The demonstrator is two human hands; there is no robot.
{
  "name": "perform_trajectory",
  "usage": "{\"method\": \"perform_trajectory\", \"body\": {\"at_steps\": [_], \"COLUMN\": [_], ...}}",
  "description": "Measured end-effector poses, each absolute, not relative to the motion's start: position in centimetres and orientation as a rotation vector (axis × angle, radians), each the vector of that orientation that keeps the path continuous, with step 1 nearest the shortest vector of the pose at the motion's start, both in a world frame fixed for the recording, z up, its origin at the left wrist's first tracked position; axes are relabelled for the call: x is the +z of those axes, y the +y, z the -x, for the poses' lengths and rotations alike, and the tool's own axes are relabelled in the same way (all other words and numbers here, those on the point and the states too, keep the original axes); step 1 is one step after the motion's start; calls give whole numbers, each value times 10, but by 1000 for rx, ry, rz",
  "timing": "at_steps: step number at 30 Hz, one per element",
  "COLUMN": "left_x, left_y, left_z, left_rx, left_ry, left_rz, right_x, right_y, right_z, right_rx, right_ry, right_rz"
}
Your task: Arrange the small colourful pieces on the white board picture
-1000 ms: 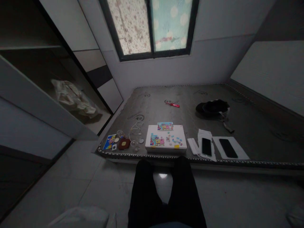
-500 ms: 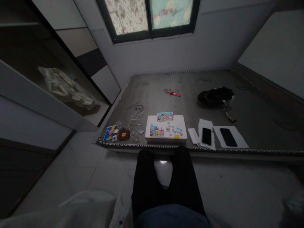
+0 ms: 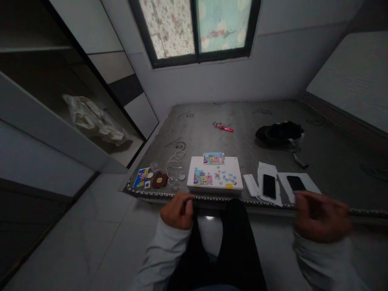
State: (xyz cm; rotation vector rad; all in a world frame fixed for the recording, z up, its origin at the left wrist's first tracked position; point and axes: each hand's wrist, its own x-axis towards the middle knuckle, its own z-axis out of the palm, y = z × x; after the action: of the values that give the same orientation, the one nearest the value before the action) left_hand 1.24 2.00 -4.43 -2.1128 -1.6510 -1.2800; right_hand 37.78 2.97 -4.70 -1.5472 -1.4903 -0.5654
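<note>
My left hand [image 3: 178,210] is curled into a loose fist over my left knee, just short of the mattress edge [image 3: 157,194], holding nothing that I can see. My right hand [image 3: 319,216] is blurred, raised in front of the mattress edge near the right phone [image 3: 295,183]; its fingers look apart and empty. A white board with a cartoon jigsaw puzzle [image 3: 215,177] lies straight ahead on the bare grey mattress. Another phone [image 3: 268,186] rests on white paper to its right, next to a white remote [image 3: 251,184].
Left of the puzzle lie a small picture card [image 3: 140,178], a dark red round case [image 3: 159,180] and a white cable [image 3: 176,161]. Farther back are a red item [image 3: 223,127] and a black cap [image 3: 279,134]. An open wardrobe holds a crumpled bag [image 3: 92,119] at left. A window [image 3: 197,28] is behind.
Both my hands have come up into view; earlier only my legs showed. The camera tilted down, then back up a little.
</note>
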Motion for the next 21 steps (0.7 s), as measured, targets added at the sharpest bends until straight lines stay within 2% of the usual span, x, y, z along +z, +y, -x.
{"method": "perform_trajectory", "body": {"at_steps": [5,9,13,21], "left_x": [-182,-248,-267,-269], "left_y": [45,50,74,127], "left_z": [-39,-44,-51,-70], "left_rx": [-858,-669,-541,-441], "left_ry": [-1871,-1967,-1938,-2147], "left_rz": [2296,2391,2498,2389], "right_x": [-161,-242,-283,-345], "right_y": [51,46,44,35], "right_z": [-340,-310,-290,-273], "right_rx": [-442,-257,-149,-166], "right_ry": [-1694,-1793,-1811,-1898], "right_rz": [1481,1413,1349,1243]}}
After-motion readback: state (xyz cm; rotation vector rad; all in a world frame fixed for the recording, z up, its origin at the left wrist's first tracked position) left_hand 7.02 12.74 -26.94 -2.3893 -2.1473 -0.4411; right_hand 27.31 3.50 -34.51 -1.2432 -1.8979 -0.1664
